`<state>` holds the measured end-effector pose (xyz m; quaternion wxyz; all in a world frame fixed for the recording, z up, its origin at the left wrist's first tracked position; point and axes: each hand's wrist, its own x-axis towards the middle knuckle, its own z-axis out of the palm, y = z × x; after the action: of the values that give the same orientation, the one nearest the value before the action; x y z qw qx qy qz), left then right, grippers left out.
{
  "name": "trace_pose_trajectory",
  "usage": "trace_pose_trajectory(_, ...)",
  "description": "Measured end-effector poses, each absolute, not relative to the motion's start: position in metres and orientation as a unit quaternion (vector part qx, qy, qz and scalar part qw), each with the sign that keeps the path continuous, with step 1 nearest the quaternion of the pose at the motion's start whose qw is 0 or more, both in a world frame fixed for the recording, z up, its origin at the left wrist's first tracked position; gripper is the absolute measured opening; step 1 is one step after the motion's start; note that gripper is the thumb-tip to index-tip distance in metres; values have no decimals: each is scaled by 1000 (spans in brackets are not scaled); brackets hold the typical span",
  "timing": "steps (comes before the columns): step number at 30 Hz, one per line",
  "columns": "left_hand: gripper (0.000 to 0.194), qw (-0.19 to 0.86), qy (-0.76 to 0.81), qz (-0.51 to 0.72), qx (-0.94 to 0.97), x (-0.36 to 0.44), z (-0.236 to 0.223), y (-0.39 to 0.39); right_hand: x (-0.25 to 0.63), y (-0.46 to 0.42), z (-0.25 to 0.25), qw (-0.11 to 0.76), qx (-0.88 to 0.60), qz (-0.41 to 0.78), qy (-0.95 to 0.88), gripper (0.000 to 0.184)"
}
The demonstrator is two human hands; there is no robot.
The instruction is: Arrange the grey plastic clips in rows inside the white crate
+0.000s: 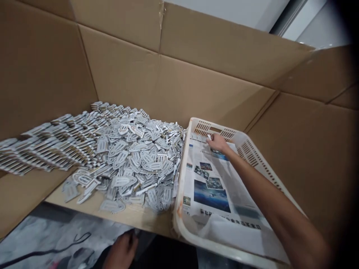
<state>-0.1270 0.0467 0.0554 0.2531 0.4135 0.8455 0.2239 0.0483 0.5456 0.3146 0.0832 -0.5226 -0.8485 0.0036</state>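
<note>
My right hand (217,143) reaches into the far end of a white plastic basket (182,175). Its fingers are closed around a small grey-white slotted plate, of which only a pale end shows. Beside that hand a short row of similar plates (198,138) lies along the basket's far end, on a newspaper sheet (200,173) lining the bottom. My left hand (122,250) is low at the front, near the board's edge, with its fingers curled; what they hold, if anything, is unclear. A loose heap of grey slotted plates (140,160) lies left of the basket.
Stacked rows of the same plates (56,144) extend to the left. Tall cardboard walls (123,71) enclose the back and sides. A dark cord (47,251) lies on the floor below the cardboard edge.
</note>
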Motion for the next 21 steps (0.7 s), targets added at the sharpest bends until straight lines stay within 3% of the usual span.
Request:
trace_pose_trajectory(3, 37, 75, 841, 334, 419, -132, 97, 34, 73, 566, 287, 6, -560, 13, -829, 31)
trace_pose_trajectory(7, 21, -266, 778, 379, 425, -152, 152, 47, 87, 575, 269, -12, -567, 18, -823, 38)
trace_pose_trajectory(9, 46, -342, 768, 356, 407, -163, 170, 66, 87, 579, 266, -17, -572, 23, -820, 40)
trace_pose_trajectory(11, 65, -361, 767, 349, 398, -169, 183, 87, 85, 586, 263, -16, -581, 30, -813, 41)
trace_pose_trajectory(13, 71, -347, 772, 354, 399, -171, 194, 107, 83, 593, 259, -9, -596, 37, -802, 42)
trace_pose_trajectory(18, 58, -250, 804, 306, 444, -173, 208, 136, 76, 608, 243, 26, -639, 63, -766, 48)
trace_pose_trajectory(21, 55, -192, 797, 338, 462, -182, 208, 142, 72, 613, 233, 46, -658, 79, -748, 57)
